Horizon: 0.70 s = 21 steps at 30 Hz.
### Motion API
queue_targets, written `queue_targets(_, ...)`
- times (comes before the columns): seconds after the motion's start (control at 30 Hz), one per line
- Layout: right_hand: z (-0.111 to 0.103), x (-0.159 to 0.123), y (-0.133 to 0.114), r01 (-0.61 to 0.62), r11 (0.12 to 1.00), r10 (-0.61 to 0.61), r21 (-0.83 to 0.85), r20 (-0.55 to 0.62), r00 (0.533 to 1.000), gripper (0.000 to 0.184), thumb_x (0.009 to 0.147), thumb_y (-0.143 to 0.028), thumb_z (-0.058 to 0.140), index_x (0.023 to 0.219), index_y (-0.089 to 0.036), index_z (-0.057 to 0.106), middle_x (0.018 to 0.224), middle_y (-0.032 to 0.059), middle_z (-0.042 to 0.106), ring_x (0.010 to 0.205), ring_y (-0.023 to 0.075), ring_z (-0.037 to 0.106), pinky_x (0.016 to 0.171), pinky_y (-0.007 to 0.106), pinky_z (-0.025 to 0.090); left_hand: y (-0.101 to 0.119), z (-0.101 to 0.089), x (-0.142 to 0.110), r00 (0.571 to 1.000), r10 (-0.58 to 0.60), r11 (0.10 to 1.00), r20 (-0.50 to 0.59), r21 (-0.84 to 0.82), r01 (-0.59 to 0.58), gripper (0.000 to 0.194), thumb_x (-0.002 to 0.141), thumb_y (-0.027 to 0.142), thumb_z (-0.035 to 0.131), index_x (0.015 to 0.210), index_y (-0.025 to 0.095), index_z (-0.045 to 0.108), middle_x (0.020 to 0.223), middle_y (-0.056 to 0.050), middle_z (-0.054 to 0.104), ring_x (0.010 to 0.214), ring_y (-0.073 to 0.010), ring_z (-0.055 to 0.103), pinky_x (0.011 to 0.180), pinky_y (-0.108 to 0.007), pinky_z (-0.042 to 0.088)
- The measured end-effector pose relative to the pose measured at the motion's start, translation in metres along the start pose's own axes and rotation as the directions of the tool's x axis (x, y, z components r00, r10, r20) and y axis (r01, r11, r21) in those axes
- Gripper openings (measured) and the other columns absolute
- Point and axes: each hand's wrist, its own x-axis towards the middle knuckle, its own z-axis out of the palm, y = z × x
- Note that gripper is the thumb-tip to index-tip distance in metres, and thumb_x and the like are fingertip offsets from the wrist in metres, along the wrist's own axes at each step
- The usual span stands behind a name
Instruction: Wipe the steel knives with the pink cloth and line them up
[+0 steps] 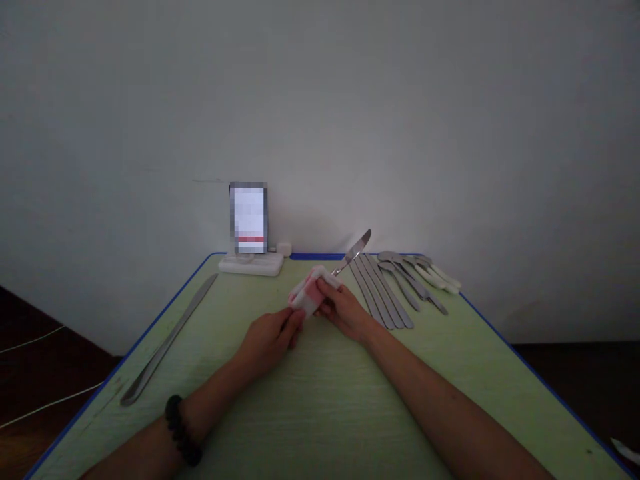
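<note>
While hands (270, 337) (346, 310) grip cloth (311, 298), knife (357, 247) angled upward

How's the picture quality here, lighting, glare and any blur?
Head view: dim overall, the floor at both sides darkest. Head view: the upright screen is bright but pixelated into blocks. Head view: the raised knife catches highlights; the pink-and-white cloth looks slightly soft.

From my end I saw soft, matt cloth (313, 293) btwn L hand (270, 337) & R hand (345, 309); knife (356, 248) beyond R hand was glossy metal. Flat handles (392, 313) R of it looked duller, smooth metal. Stand (250, 266) beyond L hand looked plastic. Tabletop (310, 407) under both: smooth, matt, faint wood-like grain.
</note>
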Motion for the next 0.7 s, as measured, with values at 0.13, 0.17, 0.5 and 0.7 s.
queue_targets(0.13, 0.0005, 0.0012, -0.0009, 0.027, 0.999, -0.026, 0.046, -0.019, 0.999, 0.034, 0.065, -0.046, 0.071, 0.075, -0.018, 0.055, 0.054, -0.0065, 0.047, 0.046, 0.0064, 0.038, 0.048, 0.022, 0.036, 0.0008, -0.0003, -0.0003, 1.000, 0.011, 1.000, -0.026, 0.006, -0.011, 0.034, 0.090, 0.041, 0.031, 0.067, 0.021, 0.047, 0.059, 0.002, 0.056, 0.057, -0.0148, 0.053, 0.057, -0.024, 0.034)
queue_targets(0.17, 0.0003, 0.0015, -0.0009, 0.032, 0.998, -0.031, 0.055, -0.023, 0.999, 0.034, 0.065, -0.046, 0.071, 0.076, -0.018, 0.055, 0.054, -0.0063, 0.047, 0.046, 0.0065, 0.039, 0.048, 0.022, 0.036, 0.0010, -0.0003, -0.0005, 0.999, 0.008, 1.000, -0.032, 0.007, -0.007, 0.033, 0.089, 0.041, 0.032, 0.067, 0.021, 0.046, 0.060, 0.002, 0.056, 0.057, -0.0149, 0.052, 0.056, -0.024, 0.034)
queue_targets(0.5, -0.0031, 0.0041, 0.0018, 0.045, 0.997, -0.043, 0.064, -0.035, 0.998, 0.033, 0.068, -0.047, 0.069, 0.074, -0.019, 0.053, 0.047, -0.0087, 0.042, 0.040, 0.0052, 0.031, 0.046, 0.022, 0.036, 0.0025, -0.0019, -0.0007, 0.999, 0.016, 0.997, -0.034, -0.080, -0.019, 0.026, 0.089, 0.037, 0.031, 0.078, 0.021, 0.048, 0.060, 0.003, 0.053, 0.057, -0.0145, 0.051, 0.057, -0.024, 0.035)
queue_targets(0.7, -0.0021, 0.0045, 0.0017, 0.058, 0.996, -0.055, 0.071, -0.045, 0.997, 0.034, 0.066, -0.047, 0.070, 0.076, -0.019, 0.054, 0.052, -0.0071, 0.047, 0.041, 0.0052, 0.034, 0.046, 0.023, 0.037, 0.0001, -0.0011, -0.0003, 0.999, 0.030, 0.995, -0.025, -0.096, -0.033, 0.028, 0.089, 0.036, 0.029, 0.085, 0.020, 0.051, 0.062, 0.003, 0.055, 0.058, -0.0149, 0.052, 0.058, -0.024, 0.035)
